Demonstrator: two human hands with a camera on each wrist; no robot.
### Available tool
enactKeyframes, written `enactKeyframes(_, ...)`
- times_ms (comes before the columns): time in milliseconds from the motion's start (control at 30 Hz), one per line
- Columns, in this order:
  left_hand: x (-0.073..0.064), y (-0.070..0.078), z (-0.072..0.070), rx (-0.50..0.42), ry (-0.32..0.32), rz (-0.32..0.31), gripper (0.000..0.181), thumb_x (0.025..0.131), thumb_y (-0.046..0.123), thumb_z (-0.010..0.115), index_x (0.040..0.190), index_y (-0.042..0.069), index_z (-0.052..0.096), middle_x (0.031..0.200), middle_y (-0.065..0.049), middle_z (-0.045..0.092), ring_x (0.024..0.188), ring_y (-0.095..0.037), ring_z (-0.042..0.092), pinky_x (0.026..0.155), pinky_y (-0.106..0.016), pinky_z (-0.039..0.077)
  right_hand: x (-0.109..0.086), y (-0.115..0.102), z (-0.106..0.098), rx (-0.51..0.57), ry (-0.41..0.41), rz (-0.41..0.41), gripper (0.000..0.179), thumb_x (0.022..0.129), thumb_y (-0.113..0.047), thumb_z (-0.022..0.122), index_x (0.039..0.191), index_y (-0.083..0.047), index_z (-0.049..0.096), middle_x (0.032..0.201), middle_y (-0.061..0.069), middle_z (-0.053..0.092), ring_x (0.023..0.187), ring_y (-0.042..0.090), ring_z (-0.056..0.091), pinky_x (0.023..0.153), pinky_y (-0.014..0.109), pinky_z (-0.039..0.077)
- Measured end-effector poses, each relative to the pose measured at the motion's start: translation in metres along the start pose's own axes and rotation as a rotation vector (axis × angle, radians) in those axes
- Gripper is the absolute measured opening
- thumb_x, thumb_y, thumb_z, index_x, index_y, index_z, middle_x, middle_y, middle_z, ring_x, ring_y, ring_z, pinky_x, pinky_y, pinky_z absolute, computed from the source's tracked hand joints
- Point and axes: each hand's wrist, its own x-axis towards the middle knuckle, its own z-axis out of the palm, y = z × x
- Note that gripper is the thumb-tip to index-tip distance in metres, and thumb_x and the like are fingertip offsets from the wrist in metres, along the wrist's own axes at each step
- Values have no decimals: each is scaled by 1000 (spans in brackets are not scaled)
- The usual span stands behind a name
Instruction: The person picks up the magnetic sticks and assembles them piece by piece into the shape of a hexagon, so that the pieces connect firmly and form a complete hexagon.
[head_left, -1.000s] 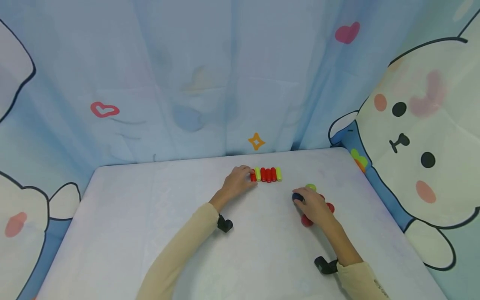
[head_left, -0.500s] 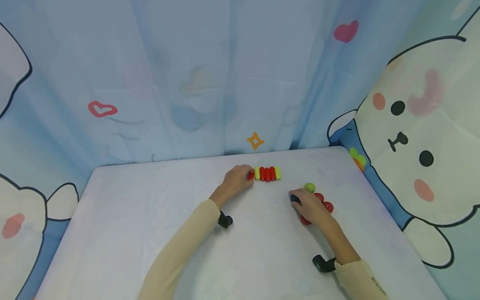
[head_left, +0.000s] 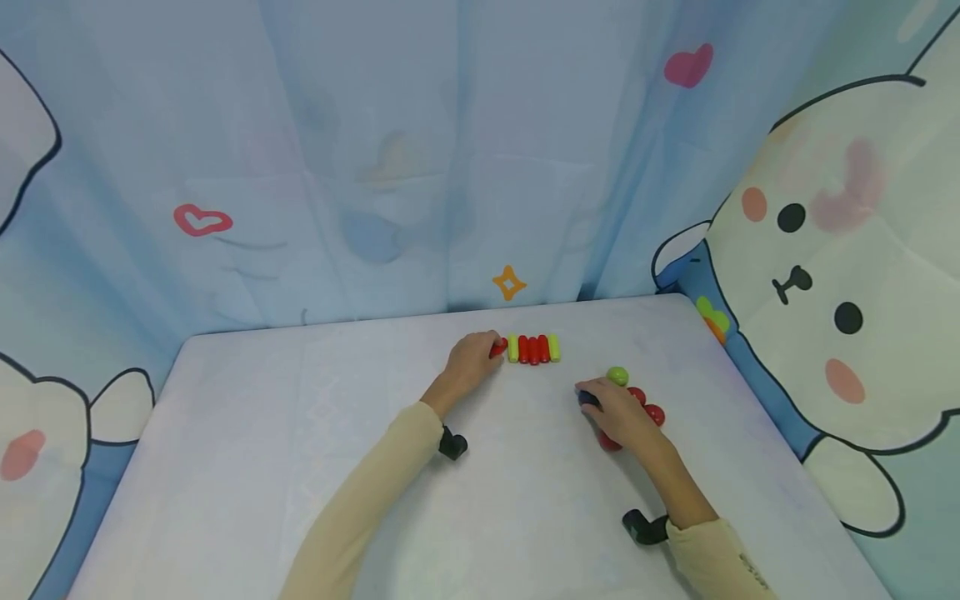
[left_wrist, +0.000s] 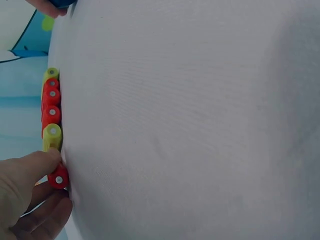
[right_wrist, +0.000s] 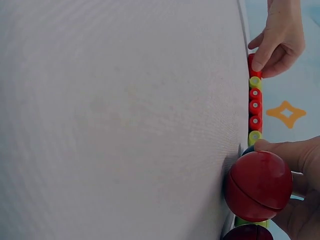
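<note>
My left hand (head_left: 468, 364) pinches a red cylindrical piece (left_wrist: 59, 178) between thumb and fingers, at the left end of a short row. The piece leans, its top toward the row. Yellow-green and red cylinders (head_left: 534, 350) make up that row, standing side by side near the table's back edge. Farther right, my right hand (head_left: 618, 412) holds a dark blue ball (head_left: 587, 398) with its fingers curled over it. A red ball (right_wrist: 258, 186) sits below that palm and hides most of the blue one in the right wrist view.
Beyond the right hand lie a green ball (head_left: 618, 376) and two more red balls (head_left: 655, 414). A white cloth covers the table (head_left: 247, 467). Behind it hangs a blue printed curtain (head_left: 375, 167). Each wrist carries a black camera mount (head_left: 647, 528).
The red piece in my left hand has gone from nearly upright to leaning, with its base shifted left. My right hand has moved slightly left with the blue ball, uncovering more red balls.
</note>
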Motion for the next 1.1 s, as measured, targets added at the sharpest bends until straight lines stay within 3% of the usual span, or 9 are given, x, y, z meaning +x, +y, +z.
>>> enactKeyframes(367,-6,-6,-3,13,47,10,19,91,13,68,108,6,66,95,-5,70,81,-17,58,77,-26,51,1,1,0,1,9,3,46,92,-13,66,135,-4,54,133,22,57,124,40,53,96,55,49)
enactKeyframes(600,-25,-23,-12,-73,-4,-13,24,91,12,65,114,7,68,106,-7,68,91,-19,58,85,-31,51,-1,0,1,6,23,-9,45,92,-13,66,134,-3,54,133,23,56,124,40,52,96,55,48)
enactKeyframes(700,-36,-31,-18,-156,-3,-5,24,91,13,65,114,8,69,109,-7,68,94,-19,58,86,-33,50,-1,0,1,3,26,-10,46,92,-14,66,134,-2,54,133,23,56,125,41,52,97,55,48)
enactKeyframes(900,-60,-47,-22,-384,80,10,27,92,15,66,117,7,69,112,-9,68,96,-21,65,85,-31,55,-1,2,0,43,37,-5,45,92,-15,65,134,-3,54,133,23,57,125,41,52,96,55,48)
enactKeyframes(1100,-85,-59,-23,-432,181,18,26,94,13,63,119,7,67,113,-10,67,102,-22,63,88,-35,56,1,5,1,58,30,-18,45,93,-16,64,135,-3,54,133,23,57,124,40,53,95,55,49)
